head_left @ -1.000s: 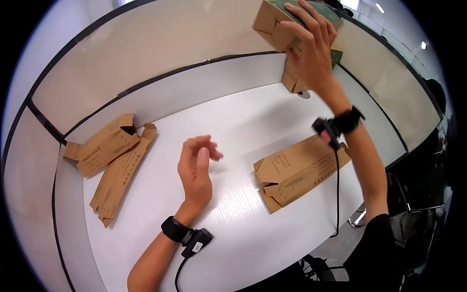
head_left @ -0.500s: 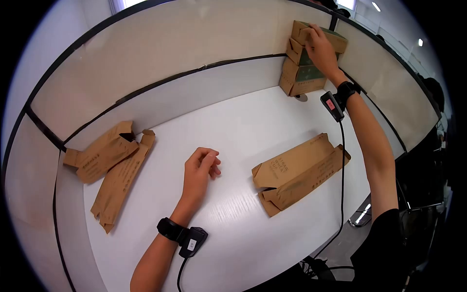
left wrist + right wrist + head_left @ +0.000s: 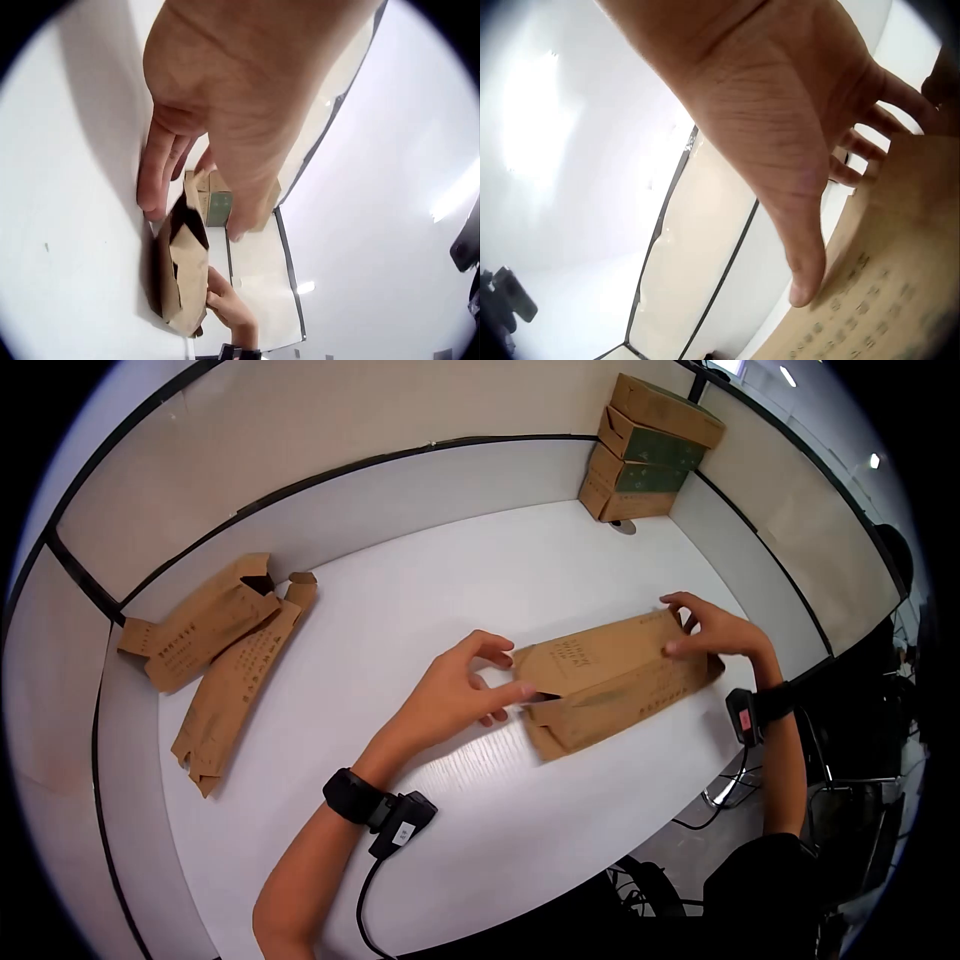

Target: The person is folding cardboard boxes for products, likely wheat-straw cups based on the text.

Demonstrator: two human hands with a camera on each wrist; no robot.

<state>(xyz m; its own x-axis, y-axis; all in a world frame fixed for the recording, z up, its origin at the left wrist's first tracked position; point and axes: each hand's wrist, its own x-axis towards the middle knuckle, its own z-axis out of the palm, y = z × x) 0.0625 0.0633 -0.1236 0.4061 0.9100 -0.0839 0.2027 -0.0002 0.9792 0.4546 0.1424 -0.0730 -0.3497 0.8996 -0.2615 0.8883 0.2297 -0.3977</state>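
Note:
A flattened brown cardboard box (image 3: 600, 660) printed "STRAW WHEAT CUP" lies on the table in the head view. My left hand (image 3: 455, 695) is at its left end, thumb over the gaping flap and fingers spread apart from it. In the left wrist view those fingers (image 3: 156, 176) reach down by the table beside the box's end. My right hand (image 3: 715, 628) holds the opposite end, its thumb on the printed panel and its fingers around the far edge. The right wrist view shows fingertips (image 3: 845, 172) partly hidden behind the cardboard.
Several folded boxes (image 3: 660, 410) are stacked in the back right corner, next to a round cable hole (image 3: 623, 527). Two more flattened boxes (image 3: 215, 625) overlap at the left. Partition walls (image 3: 400, 480) enclose the white table (image 3: 430, 590).
My right hand put a box on top of the corner stack, let go and came down to the flattened box's right end. My left hand moved right to its left end.

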